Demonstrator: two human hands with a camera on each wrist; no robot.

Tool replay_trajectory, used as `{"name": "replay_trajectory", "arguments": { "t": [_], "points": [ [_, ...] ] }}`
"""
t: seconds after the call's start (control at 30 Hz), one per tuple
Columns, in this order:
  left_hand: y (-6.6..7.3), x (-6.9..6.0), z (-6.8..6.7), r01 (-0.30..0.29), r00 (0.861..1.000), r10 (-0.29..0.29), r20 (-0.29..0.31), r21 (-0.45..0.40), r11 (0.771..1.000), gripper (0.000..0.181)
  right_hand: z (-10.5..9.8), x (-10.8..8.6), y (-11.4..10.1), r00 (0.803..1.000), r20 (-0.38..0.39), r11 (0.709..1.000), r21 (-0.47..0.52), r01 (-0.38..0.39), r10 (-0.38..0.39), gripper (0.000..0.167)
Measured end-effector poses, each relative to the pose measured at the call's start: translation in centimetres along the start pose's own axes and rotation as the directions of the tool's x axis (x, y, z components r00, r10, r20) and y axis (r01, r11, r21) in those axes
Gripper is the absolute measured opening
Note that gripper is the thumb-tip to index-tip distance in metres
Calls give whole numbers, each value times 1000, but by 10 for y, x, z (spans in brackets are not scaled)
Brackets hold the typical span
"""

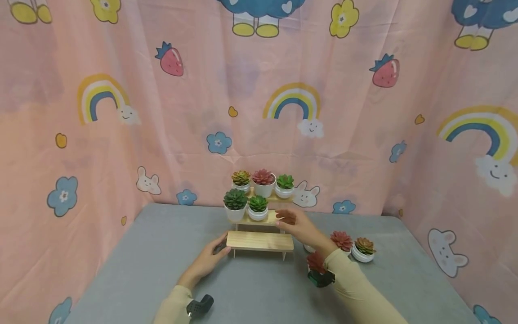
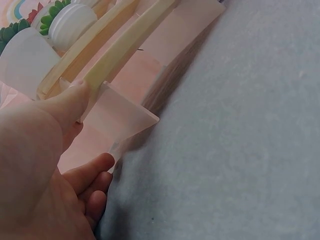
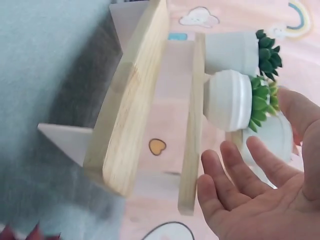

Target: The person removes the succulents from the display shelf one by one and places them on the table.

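My left hand (image 1: 210, 258) holds the left end of the lowest step (image 1: 260, 241) of a wooden tiered stand between thumb and fingers. My right hand (image 1: 300, 226) is at the right end of the middle step (image 3: 191, 150), fingers spread and loosely bent, holding nothing. Beside its fingers, a small green succulent (image 3: 231, 100) in a white pot stands on that step, with a dark green succulent (image 1: 235, 204) to its left. On the top step are a yellow-orange succulent (image 1: 241, 178), a pink-red succulent (image 1: 263, 177) and a bright green succulent (image 1: 285, 182). The lowest step is bare.
To the right on the grey table (image 1: 162, 252) stand a red succulent (image 1: 341, 240), an orange-brown succulent (image 1: 364, 247) and a dark red succulent (image 1: 315, 262); my right forearm and wrist camera partly hide this group. A pink patterned curtain (image 1: 194, 112) hangs behind the table.
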State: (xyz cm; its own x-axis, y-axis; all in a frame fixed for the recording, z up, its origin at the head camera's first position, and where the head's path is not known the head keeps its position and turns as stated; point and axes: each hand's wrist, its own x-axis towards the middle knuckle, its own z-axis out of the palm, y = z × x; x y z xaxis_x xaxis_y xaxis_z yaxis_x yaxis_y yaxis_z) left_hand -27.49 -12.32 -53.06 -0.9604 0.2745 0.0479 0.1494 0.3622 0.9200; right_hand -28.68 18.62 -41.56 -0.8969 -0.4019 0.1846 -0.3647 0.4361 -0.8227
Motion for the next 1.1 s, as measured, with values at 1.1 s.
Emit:
{"name": "replay_trajectory", "arguments": {
  "t": [1.1],
  "points": [
    [-3, 2, 0, -31, 999, 31, -14, 1, 1000, 64, 48, 49, -9, 957, -242, 985, 105, -135, 157, 56]
  ]
}}
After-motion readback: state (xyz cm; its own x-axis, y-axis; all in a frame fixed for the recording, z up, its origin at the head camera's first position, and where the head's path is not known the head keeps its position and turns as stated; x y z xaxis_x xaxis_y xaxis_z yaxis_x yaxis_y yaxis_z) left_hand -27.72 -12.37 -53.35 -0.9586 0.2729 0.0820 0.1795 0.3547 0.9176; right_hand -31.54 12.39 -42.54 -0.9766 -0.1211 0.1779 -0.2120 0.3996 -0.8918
